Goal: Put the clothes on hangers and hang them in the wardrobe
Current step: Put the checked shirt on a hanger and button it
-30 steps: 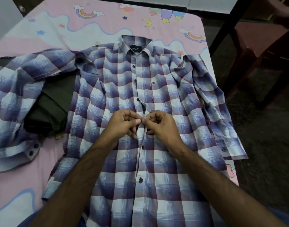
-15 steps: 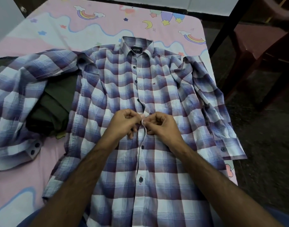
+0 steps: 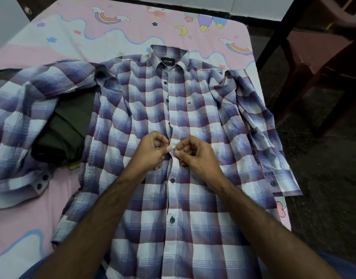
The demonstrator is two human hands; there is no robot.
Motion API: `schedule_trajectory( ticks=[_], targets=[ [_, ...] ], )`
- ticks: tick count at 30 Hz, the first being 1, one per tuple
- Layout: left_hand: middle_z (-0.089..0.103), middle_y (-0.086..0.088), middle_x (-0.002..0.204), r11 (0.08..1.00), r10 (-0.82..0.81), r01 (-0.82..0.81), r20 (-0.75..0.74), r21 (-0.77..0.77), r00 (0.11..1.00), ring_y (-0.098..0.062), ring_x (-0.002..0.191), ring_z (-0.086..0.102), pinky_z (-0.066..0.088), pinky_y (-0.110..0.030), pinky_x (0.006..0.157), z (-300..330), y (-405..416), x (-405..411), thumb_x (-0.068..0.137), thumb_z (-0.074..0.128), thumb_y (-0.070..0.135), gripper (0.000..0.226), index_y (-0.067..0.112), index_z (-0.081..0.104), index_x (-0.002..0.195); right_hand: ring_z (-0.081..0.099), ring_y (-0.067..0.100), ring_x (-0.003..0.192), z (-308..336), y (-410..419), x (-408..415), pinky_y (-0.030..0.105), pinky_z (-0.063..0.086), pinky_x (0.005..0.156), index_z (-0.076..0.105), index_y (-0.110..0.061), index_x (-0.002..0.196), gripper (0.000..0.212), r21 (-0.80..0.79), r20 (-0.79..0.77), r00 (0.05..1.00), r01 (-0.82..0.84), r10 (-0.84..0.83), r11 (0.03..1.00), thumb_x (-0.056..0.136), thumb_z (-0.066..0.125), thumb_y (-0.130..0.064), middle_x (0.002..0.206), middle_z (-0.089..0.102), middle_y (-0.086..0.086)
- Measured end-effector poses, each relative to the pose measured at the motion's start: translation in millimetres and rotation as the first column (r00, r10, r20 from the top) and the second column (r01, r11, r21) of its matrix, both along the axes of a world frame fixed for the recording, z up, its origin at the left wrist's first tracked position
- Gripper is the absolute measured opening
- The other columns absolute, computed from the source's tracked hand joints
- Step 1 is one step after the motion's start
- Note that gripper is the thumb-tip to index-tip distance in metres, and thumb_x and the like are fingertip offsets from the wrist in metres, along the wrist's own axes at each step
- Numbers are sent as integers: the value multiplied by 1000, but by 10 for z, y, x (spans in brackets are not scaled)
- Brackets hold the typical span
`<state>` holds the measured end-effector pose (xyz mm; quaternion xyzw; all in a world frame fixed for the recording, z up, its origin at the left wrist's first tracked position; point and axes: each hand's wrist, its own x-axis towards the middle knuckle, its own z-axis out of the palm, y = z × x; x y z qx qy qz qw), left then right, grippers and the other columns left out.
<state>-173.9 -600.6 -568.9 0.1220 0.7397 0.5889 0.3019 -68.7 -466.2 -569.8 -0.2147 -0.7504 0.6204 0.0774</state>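
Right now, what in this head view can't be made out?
- Button: mostly covered by the left hand and right hand; fastened or not, unclear.
- Dark green garment: partly under the shirt sleeve; type unclear.
- Chair: cut off by the right edge.
- Hangers, wardrobe: not in view.

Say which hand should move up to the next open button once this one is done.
Left, probably: the left hand sits on the button side of the placket, directly below the next open button; the right hand lies on the buttonhole side.

left: green garment [image 3: 66, 133] piled | right: chair [image 3: 322, 63] beside bed [image 3: 58, 31]
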Motion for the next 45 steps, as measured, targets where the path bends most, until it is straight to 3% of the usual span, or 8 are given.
schedule_trajectory(
  ticks=[7, 11, 16, 23, 30, 36, 39, 45],
  targets=[
    [64, 6, 89, 965, -122, 38, -317, -259, 940, -6, 66, 59, 44, -25, 56, 81, 4, 77, 91, 71, 22, 27, 27, 50, 107, 70, 26, 61, 204, 127, -115, 34, 58, 55, 57, -11, 108, 18, -123, 101, 993, 73, -61, 990, 103, 43, 0, 86, 70, 13],
    [64, 9, 86, 943, -180, 29, -434, -332, 883, -5, 78, 62, 42, -21, 62, 90, 37, 126, 91, 70, 26, 36, 32, 43, 114, 65, 11, 71, 349, 253, -467, 23, 54, 64, 57, -20, 106, 14, 416, 69, 995, 33, -68, 909, 100, 60, -32, 87, 66, -3],
    [60, 6, 102, 975, -138, 61, -370, -212, 918, -17, 69, 67, 54, -30, 50, 136, -7, 4, 101, 54, 17, 16, 25, 45, 112, 66, 11, 77, 267, 302, -805, 32, 60, 74, 56, -22, 104, 27, 560, 295, 955, -162, -13, 812, 88, 72, -39, 89, 66, -5],
    [55, 3, 119, 957, -215, 51, -575, -287, 790, -5, 99, 56, 43, -9, 80, 202, 169, -469, 100, 55, 10, 24, 16, 59, 123, 75, 17, 66, 223, 491, -641, 28, 60, 61, 66, -9, 91, 14, 181, 135, 983, 95, -121, 979, 99, 60, -18, 77, 74, 4],
    [57, 11, 96, 943, -207, -47, -690, -330, 693, -3, 81, 57, 51, -27, 72, -76, 362, -500, 95, 64, 29, 6, 29, 65, 100, 75, 23, 67, 264, 567, -556, 31, 64, 69, 60, -2, 85, 12, -279, 111, 986, 153, -126, 948, 94, 68, -4, 73, 69, 15],
    [67, 13, 85, 955, -140, -46, -584, -291, 800, -3, 76, 63, 53, -27, 67, -42, 404, -579, 89, 74, 27, 8, 27, 66, 89, 67, 16, 58, 358, 607, -614, 25, 57, 53, 68, -1, 89, 22, -119, 151, 988, 43, -25, 992, 89, 79, -19, 68, 70, 9],
    [69, 1, 76, 988, -42, -17, -362, -157, 931, -11, 50, 60, 48, -27, 46, 8, 411, -606, 90, 75, 20, 9, 18, 66, 91, 55, 12, 48, 355, 562, -707, 24, 45, 45, 69, -4, 80, 27, 68, 142, 989, 23, -32, 997, 88, 80, -27, 58, 62, 2],
    [58, -14, 56, 999, 4, -2, -69, 34, 998, -19, 35, 47, 39, -23, 34, 19, 360, -622, 94, 69, 7, 7, 2, 66, 99, 62, 12, 57, 298, 531, -774, 35, 56, 70, 71, -2, 85, 16, 6, 232, 971, -65, 62, 998, 94, 71, -16, 69, 67, 7]
  ],
)
